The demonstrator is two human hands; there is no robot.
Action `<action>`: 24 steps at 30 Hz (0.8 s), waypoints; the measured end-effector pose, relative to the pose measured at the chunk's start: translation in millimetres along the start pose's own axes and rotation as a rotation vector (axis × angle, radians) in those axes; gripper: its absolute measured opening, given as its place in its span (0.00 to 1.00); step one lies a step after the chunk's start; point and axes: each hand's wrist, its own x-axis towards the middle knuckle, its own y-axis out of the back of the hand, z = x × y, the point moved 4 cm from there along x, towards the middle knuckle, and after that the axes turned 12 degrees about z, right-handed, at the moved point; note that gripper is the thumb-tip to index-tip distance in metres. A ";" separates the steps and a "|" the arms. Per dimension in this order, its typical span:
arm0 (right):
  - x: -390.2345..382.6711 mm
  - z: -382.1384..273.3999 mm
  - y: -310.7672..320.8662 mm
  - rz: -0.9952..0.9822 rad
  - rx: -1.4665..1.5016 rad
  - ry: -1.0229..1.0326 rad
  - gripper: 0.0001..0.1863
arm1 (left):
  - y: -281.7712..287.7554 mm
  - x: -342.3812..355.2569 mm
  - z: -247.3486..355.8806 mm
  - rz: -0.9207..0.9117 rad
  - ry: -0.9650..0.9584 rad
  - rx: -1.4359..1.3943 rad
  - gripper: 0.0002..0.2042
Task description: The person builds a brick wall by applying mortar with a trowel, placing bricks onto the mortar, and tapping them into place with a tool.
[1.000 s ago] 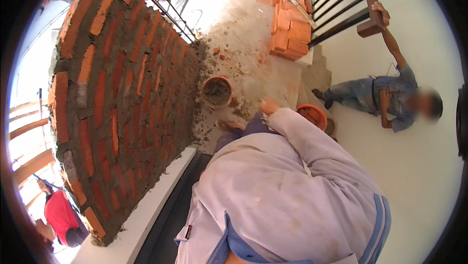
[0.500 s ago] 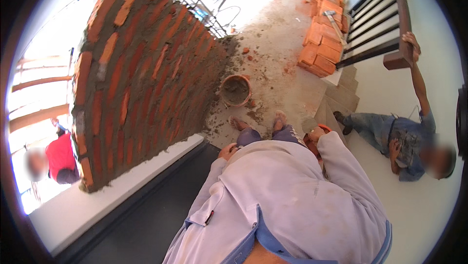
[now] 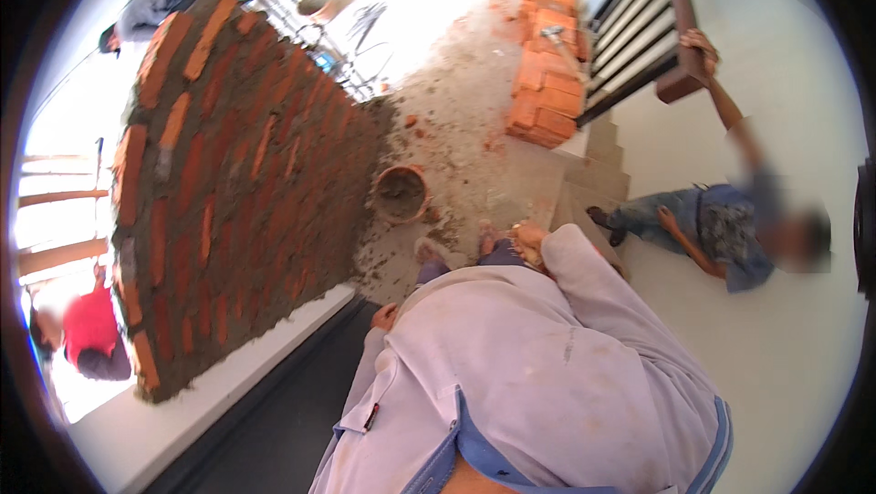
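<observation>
- We are on a building site, by the look of it inside a building with stairs.
- At the left of the frame we see a raw brick wall (image 3: 235,207), its joints rough and grey.
- Near the centre, a bucket (image 3: 425,206) holding grey mortar (image 3: 399,195) stands on the floor (image 3: 474,161), among crumbs and brick bits.
- Right of top centre we find stacked bricks (image 3: 545,97), a hammer (image 3: 556,36) lying on them.
- Steps (image 3: 602,155) and a dark railing (image 3: 676,3) at upper right show us the stairway, against a smooth white wall (image 3: 730,366).
</observation>
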 end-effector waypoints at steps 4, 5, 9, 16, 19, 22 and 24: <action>-65.3 4.5 25.5 0.239 -0.020 0.045 0.12 | -3.6 48.0 -97.6 -0.066 -0.034 0.035 0.22; -72.5 28.5 38.4 0.387 0.233 -0.004 0.12 | -1.1 57.9 -117.4 -0.085 -0.049 0.061 0.22; -83.8 63.7 64.5 0.501 0.100 -0.014 0.11 | 29.2 86.8 -148.4 -0.047 -0.083 0.179 0.20; -26.0 -42.3 -38.2 0.199 0.256 0.191 0.17 | 103.2 80.2 71.0 -0.067 -0.017 0.116 0.26; -76.7 -188.4 -134.0 0.030 0.242 0.444 0.15 | 131.3 89.1 36.6 -0.074 0.039 0.028 0.27; -78.2 -251.5 -125.4 0.134 0.001 0.580 0.13 | 126.6 99.1 64.1 -0.148 -0.008 0.088 0.33; -112.7 -251.5 -103.5 0.410 -0.146 1.044 0.13 | 123.3 99.7 80.6 -0.133 -0.164 0.255 0.32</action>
